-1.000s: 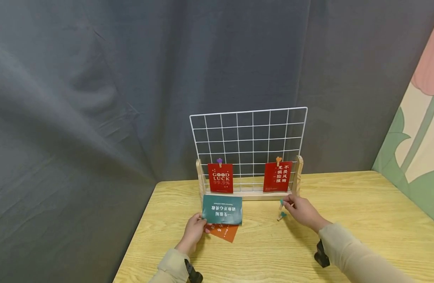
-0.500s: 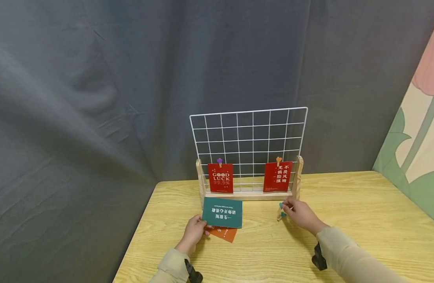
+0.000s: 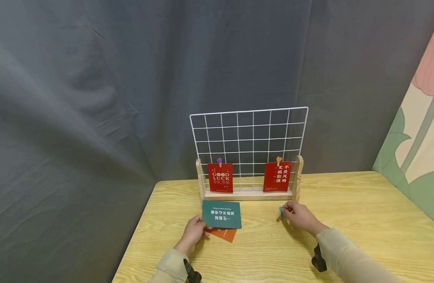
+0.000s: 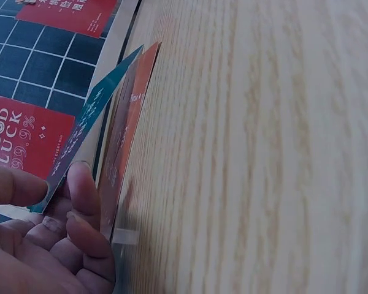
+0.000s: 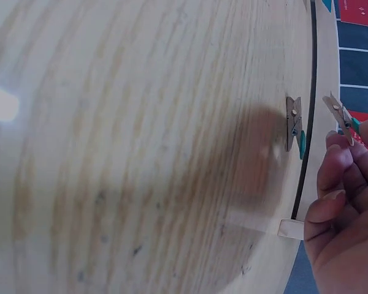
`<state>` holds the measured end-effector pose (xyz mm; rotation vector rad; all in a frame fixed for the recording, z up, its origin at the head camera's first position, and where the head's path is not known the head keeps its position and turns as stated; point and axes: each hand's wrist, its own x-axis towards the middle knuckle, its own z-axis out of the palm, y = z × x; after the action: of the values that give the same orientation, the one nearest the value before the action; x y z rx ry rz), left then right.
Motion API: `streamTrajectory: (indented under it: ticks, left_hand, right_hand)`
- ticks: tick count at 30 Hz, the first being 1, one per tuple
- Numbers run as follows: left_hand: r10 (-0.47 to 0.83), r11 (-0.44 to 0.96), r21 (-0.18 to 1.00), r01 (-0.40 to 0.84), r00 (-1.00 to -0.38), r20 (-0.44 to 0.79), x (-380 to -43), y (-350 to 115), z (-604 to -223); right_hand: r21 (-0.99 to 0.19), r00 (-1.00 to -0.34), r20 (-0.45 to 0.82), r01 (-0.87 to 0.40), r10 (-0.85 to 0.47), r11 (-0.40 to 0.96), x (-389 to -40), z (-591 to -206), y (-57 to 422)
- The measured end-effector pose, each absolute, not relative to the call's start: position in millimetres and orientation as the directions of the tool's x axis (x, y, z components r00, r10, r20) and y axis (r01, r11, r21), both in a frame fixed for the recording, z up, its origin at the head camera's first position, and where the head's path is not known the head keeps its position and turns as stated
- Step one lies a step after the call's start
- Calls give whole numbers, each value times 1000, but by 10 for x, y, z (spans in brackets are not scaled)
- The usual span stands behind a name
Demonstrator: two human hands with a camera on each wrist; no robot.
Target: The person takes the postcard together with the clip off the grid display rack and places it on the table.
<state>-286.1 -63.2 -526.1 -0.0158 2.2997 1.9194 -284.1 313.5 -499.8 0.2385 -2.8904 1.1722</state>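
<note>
My left hand [image 3: 193, 231] pinches a teal card [image 3: 222, 214] at its near left corner, thumb on top and fingers beneath. The card is tilted, as the left wrist view shows. Under it an orange card [image 4: 137, 101] lies on the table, partly covered. My right hand [image 3: 302, 217] pinches a small wooden clothespin [image 5: 338, 114] with a green decoration between thumb and fingertips. A second such clothespin [image 5: 293, 124] lies on the tabletop just beside those fingers; in the head view the two overlap.
Behind the hands stands a white wire grid [image 3: 253, 140] in a wooden base [image 3: 248, 195]. A red "GOOD LUCK" card [image 3: 220, 178] hangs at its left from a purple clip [image 3: 219, 161], another red card [image 3: 277, 177] at its right from an orange clip [image 3: 278, 159].
My right hand has come slightly toward me with its clothespin, down over the lying one. The teal card has dipped a little, covering more of the orange card.
</note>
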Motion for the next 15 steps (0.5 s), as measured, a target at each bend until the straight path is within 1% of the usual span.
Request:
streamTrajectory:
  ticks: [15]
  left_hand:
    - [95, 159, 977, -140, -983, -156, -2867, -662, -5283]
  right_hand:
    - [-693, -987, 36, -137, -155, 707, -2842, -5063, 3162]
